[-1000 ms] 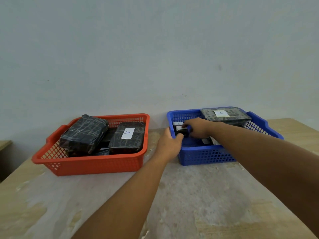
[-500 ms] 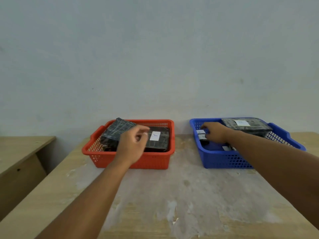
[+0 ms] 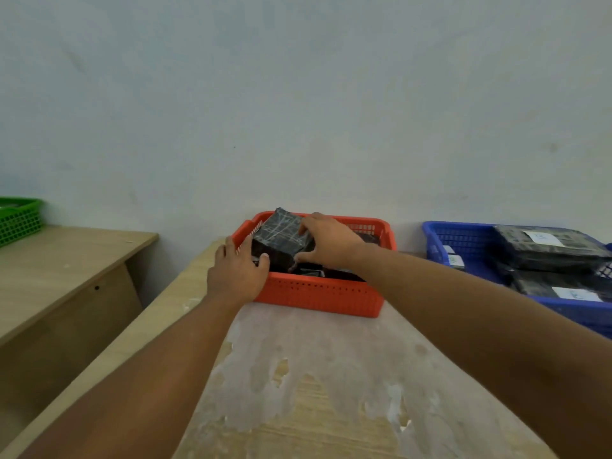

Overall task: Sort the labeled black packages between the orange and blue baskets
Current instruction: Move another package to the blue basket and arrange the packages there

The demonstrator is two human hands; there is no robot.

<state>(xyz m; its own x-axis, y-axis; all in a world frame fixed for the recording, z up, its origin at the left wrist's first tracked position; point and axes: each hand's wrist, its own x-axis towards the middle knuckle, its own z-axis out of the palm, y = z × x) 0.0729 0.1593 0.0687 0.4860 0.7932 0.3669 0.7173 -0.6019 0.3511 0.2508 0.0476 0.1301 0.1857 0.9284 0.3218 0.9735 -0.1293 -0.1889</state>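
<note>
**Inspector A:** What differs from half a second back?

**Inspector B:** The right hand [image 3: 326, 243] has left the blue basket [image 3: 440, 240] and joined the left hand [image 3: 236, 271] at the orange basket [image 3: 318, 294]. Both now bracket the tape-wrapped black package [image 3: 280, 231], which sits tilted at that basket's far left corner.

**Inspector A:** Grip state?

**Inspector B:** Right fingers [image 3: 306, 226] curl closed over its top and near side. Left fingers spread apart against the basket's left rim and the package's side; a firm hold there cannot be confirmed.

**Inspector A:** Meaning?

**Inspector B:** Attention has shifted to the orange side. No label shows on this package; it likely gets lifted or turned for reading. The labeled packages [image 3: 546, 248] in the blue basket lie untouched.
</note>
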